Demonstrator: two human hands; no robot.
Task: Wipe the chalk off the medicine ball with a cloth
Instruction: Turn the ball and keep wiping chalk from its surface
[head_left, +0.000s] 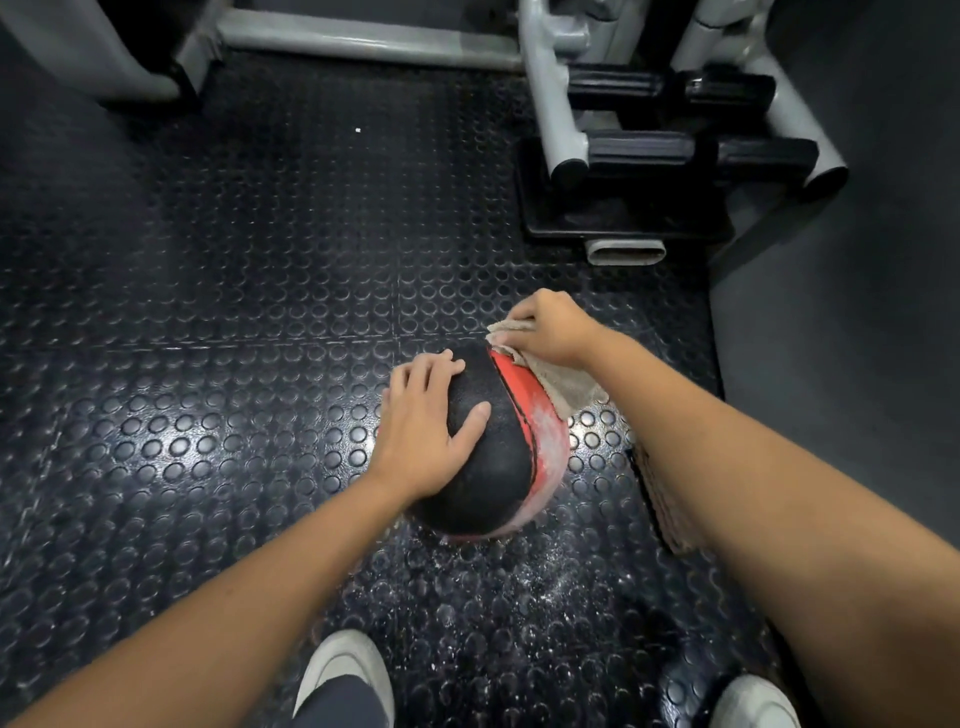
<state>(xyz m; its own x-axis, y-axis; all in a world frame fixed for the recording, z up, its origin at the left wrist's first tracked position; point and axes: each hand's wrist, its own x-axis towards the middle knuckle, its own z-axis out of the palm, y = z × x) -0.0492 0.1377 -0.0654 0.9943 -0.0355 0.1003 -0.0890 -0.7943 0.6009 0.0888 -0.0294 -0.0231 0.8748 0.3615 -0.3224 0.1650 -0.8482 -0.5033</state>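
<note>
A black and red medicine ball (498, 457) rests on the studded rubber floor in the middle of the head view. White chalk smears its red panel on the right side. My left hand (423, 431) lies flat on the ball's black left side, fingers spread. My right hand (548, 332) grips a beige cloth (566, 389) and presses it on the ball's upper right edge; part of the cloth hangs down beside the red panel.
Chalk dust (545, 587) speckles the floor below the ball. A grey gym machine frame with black footplates (649, 156) stands at the back right. My white shoes (345, 670) show at the bottom. A dark flat object (660, 499) lies under my right forearm.
</note>
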